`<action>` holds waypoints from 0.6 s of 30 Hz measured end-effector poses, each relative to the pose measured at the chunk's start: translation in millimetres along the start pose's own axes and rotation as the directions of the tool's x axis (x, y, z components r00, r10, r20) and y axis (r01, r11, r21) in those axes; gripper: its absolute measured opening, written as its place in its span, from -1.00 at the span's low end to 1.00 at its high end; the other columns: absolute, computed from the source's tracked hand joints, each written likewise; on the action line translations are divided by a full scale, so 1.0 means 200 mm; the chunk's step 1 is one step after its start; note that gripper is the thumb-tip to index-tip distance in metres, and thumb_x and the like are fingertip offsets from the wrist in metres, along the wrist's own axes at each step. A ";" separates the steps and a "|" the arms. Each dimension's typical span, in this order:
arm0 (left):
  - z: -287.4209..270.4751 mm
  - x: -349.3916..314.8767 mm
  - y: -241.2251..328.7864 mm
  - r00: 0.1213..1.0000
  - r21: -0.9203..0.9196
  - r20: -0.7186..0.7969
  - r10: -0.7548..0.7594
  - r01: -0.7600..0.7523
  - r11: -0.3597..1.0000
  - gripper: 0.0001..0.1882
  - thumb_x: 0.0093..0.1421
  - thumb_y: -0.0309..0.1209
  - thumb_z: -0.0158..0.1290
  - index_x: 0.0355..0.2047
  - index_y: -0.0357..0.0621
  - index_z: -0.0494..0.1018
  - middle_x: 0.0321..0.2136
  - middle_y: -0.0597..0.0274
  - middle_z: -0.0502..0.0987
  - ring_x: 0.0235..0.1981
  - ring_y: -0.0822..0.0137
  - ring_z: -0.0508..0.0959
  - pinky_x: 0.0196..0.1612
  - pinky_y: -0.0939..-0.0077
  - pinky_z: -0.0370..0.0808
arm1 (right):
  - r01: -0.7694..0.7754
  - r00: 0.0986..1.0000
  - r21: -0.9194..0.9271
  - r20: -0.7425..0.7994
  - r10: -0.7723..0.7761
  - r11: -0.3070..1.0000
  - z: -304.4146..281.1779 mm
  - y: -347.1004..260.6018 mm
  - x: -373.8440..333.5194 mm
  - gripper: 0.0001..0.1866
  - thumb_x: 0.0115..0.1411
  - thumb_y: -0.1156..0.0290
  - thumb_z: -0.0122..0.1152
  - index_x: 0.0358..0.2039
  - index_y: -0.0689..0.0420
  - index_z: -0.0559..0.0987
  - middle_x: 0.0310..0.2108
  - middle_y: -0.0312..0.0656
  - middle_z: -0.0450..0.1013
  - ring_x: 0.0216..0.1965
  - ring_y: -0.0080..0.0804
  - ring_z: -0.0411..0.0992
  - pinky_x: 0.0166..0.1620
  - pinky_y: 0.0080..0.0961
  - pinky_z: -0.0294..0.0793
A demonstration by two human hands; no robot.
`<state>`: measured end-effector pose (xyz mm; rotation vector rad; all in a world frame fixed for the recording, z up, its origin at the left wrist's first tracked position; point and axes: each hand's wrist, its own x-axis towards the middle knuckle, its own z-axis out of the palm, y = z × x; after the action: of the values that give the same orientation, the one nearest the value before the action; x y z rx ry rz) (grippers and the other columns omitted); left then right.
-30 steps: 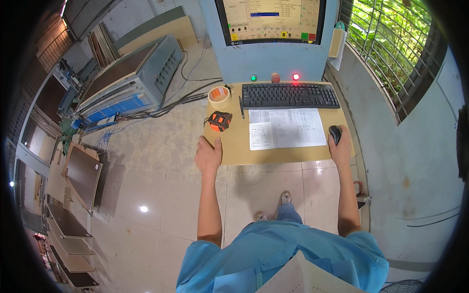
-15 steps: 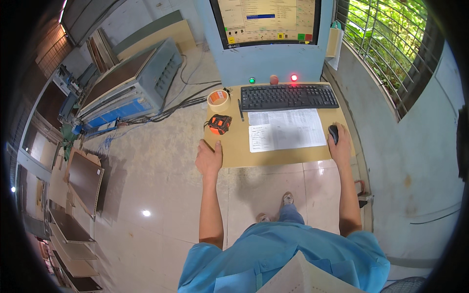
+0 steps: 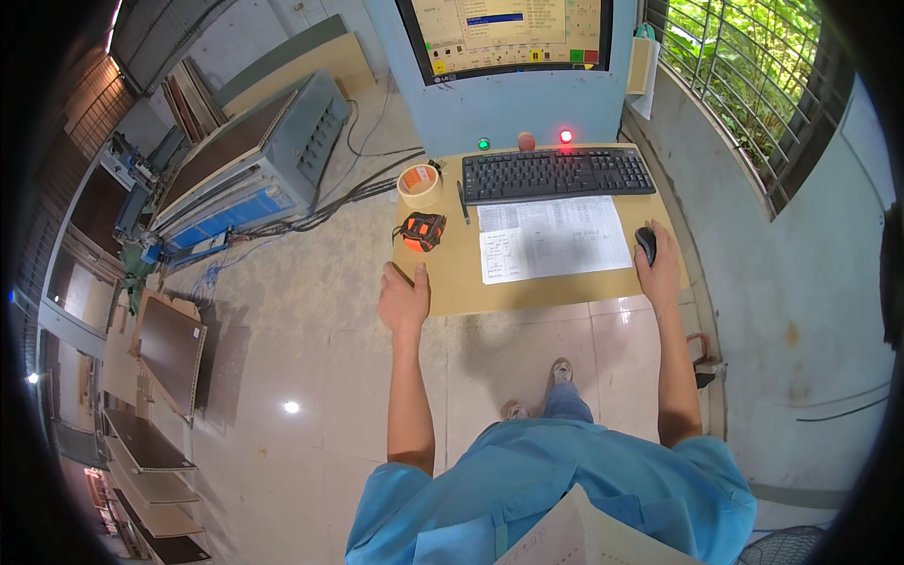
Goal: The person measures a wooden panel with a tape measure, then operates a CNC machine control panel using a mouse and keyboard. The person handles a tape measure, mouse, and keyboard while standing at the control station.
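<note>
My right hand (image 3: 664,266) rests over a black computer mouse (image 3: 645,245) at the right side of the tan desk top (image 3: 556,296). At the front left corner, my left hand (image 3: 405,297) grips the desk's edge, with the thumb on the upper side and the other fingers partly hidden. Just beyond it lies an orange and black tape measure (image 3: 421,232). Between my hands are printed sheets (image 3: 556,240). A black keyboard (image 3: 556,175) sits behind them, with a dark pen (image 3: 463,201) and a roll of tape (image 3: 419,186) to its left.
A lit monitor (image 3: 508,33) is set in a blue cabinet above a green button (image 3: 483,144), a red button (image 3: 526,142) and a glowing red light (image 3: 566,137). A blue-grey machine (image 3: 254,160) and cables stand left; boards (image 3: 169,348) lean farther left. A barred window (image 3: 744,85) is right.
The view has tilted slightly, so the desk and monitor sit a little higher in the picture. My hands keep their places on the desk edge and the mouse.
</note>
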<state>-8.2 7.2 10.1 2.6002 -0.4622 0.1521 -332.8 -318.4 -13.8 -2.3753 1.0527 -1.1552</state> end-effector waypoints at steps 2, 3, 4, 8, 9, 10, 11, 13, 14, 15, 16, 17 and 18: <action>0.00 0.00 0.00 1.000 0.001 -0.004 -0.003 0.003 1.000 -0.32 0.33 0.09 0.08 0.20 -0.23 0.30 -0.02 -0.18 0.56 -0.03 -0.22 0.61 -0.03 -0.11 0.55 | 0.004 1.000 0.000 -0.006 -0.004 1.000 0.00 0.00 0.00 -0.41 0.29 0.36 0.24 0.33 0.03 0.39 0.25 0.10 0.36 0.24 0.18 0.36 0.24 -0.06 0.41; 0.00 0.00 0.00 1.000 0.002 -0.013 -0.002 0.002 1.000 -0.32 0.33 0.09 0.08 0.20 -0.23 0.30 -0.02 -0.18 0.56 -0.03 -0.22 0.61 -0.04 -0.11 0.55 | 0.017 1.000 -0.012 -0.001 -0.017 1.000 0.00 0.00 0.00 -0.41 0.29 0.36 0.24 0.33 0.02 0.39 0.26 0.11 0.36 0.25 0.17 0.36 0.25 -0.06 0.41; 0.01 0.00 0.00 1.000 0.007 -0.022 0.000 0.001 1.000 -0.32 0.33 0.09 0.08 0.20 -0.22 0.30 -0.02 -0.18 0.57 -0.03 -0.21 0.61 -0.04 -0.11 0.55 | 0.025 1.000 -0.024 0.000 -0.025 0.999 0.00 0.00 0.00 -0.41 0.29 0.35 0.24 0.33 0.02 0.39 0.26 0.11 0.36 0.25 0.17 0.36 0.25 -0.06 0.41; 0.01 0.00 -0.01 0.999 -0.014 -0.030 0.011 -0.012 1.000 -0.32 0.32 0.09 0.09 0.18 -0.22 0.31 -0.03 -0.17 0.57 -0.03 -0.21 0.62 -0.05 -0.10 0.55 | 0.011 1.000 -0.059 0.001 -0.011 0.998 0.00 0.00 -0.01 -0.44 0.31 0.33 0.22 0.33 -0.03 0.41 0.27 0.14 0.35 0.27 0.18 0.35 0.26 -0.06 0.41; 0.01 0.00 -0.01 0.999 -0.018 -0.040 0.016 -0.017 1.000 -0.33 0.32 0.09 0.09 0.18 -0.22 0.32 -0.03 -0.17 0.57 -0.03 -0.21 0.62 -0.06 -0.10 0.55 | 0.011 1.000 -0.063 0.007 -0.011 0.998 0.00 0.00 -0.01 -0.44 0.31 0.33 0.22 0.33 -0.04 0.41 0.27 0.14 0.35 0.27 0.18 0.35 0.26 -0.06 0.41; 0.01 -0.01 -0.01 0.999 -0.016 -0.047 0.021 -0.021 1.000 -0.33 0.32 0.09 0.09 0.17 -0.22 0.32 -0.03 -0.17 0.57 -0.04 -0.22 0.62 -0.06 -0.10 0.56 | 0.001 1.000 -0.070 0.011 0.000 0.998 -0.01 -0.01 -0.01 -0.45 0.32 0.32 0.22 0.32 -0.05 0.42 0.27 0.15 0.35 0.27 0.18 0.34 0.26 -0.06 0.41; 0.01 -0.01 -0.01 0.999 -0.022 -0.040 0.016 -0.017 1.000 -0.31 0.32 0.10 0.08 0.19 -0.23 0.32 -0.02 -0.20 0.58 -0.03 -0.24 0.62 -0.04 -0.11 0.55 | -0.017 1.000 -0.079 0.011 0.018 0.997 -0.01 -0.01 -0.01 -0.46 0.32 0.32 0.21 0.32 -0.07 0.43 0.27 0.15 0.35 0.27 0.18 0.34 0.26 -0.06 0.41; 0.01 0.00 -0.01 1.000 -0.025 -0.021 0.006 -0.007 1.000 -0.26 0.32 0.13 0.05 0.22 -0.25 0.32 0.00 -0.27 0.59 -0.03 -0.28 0.62 -0.01 -0.12 0.53 | -0.013 1.000 -0.075 0.026 0.015 0.997 -0.01 -0.01 -0.01 -0.47 0.32 0.31 0.21 0.30 -0.08 0.45 0.27 0.16 0.35 0.27 0.19 0.35 0.26 -0.06 0.40; 0.01 0.00 -0.01 1.000 -0.023 -0.021 0.007 -0.007 1.000 -0.26 0.32 0.13 0.06 0.23 -0.25 0.32 0.00 -0.27 0.59 -0.03 -0.28 0.62 -0.01 -0.12 0.53 | -0.027 0.999 -0.075 0.029 0.029 0.997 -0.01 -0.01 -0.01 -0.48 0.32 0.31 0.21 0.30 -0.09 0.46 0.27 0.16 0.35 0.27 0.19 0.35 0.26 -0.06 0.40; 0.01 0.00 -0.01 1.000 -0.021 -0.021 0.007 -0.008 1.000 -0.26 0.32 0.13 0.06 0.23 -0.26 0.31 0.00 -0.26 0.59 -0.03 -0.28 0.62 -0.01 -0.12 0.53 | -0.015 0.999 -0.076 0.034 0.018 0.997 -0.01 -0.01 -0.01 -0.50 0.32 0.31 0.21 0.28 -0.09 0.48 0.27 0.16 0.35 0.27 0.19 0.35 0.27 -0.06 0.40; 0.01 0.00 -0.01 1.000 -0.019 -0.020 0.008 -0.009 1.000 -0.26 0.32 0.12 0.06 0.23 -0.26 0.31 0.00 -0.26 0.59 -0.03 -0.28 0.62 -0.01 -0.11 0.53 | -0.017 0.999 -0.079 0.037 0.020 0.997 -0.02 -0.01 0.00 -0.51 0.32 0.31 0.21 0.27 -0.09 0.50 0.28 0.17 0.35 0.27 0.19 0.35 0.27 -0.06 0.40; 0.01 0.00 -0.01 0.999 -0.016 -0.035 0.017 -0.017 1.000 -0.28 0.32 0.11 0.07 0.20 -0.25 0.32 -0.03 -0.23 0.58 -0.05 -0.26 0.62 -0.04 -0.11 0.54 | -0.029 0.999 -0.087 0.038 0.032 0.996 -0.02 -0.01 0.00 -0.53 0.32 0.31 0.21 0.25 -0.09 0.52 0.28 0.17 0.35 0.27 0.19 0.35 0.27 -0.06 0.40; 0.01 0.00 -0.01 0.998 -0.013 -0.050 0.025 -0.026 1.000 -0.31 0.32 0.11 0.08 0.18 -0.24 0.32 -0.05 -0.20 0.58 -0.07 -0.24 0.63 -0.06 -0.11 0.55 | -0.020 0.999 -0.085 0.040 0.023 0.996 -0.02 -0.01 0.00 -0.54 0.32 0.31 0.21 0.24 -0.09 0.53 0.28 0.17 0.35 0.27 0.19 0.35 0.28 -0.06 0.40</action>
<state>-7.4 7.4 6.6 2.5717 -0.4767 0.2216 -334.8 -316.3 -11.2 -2.4348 1.1317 -1.0704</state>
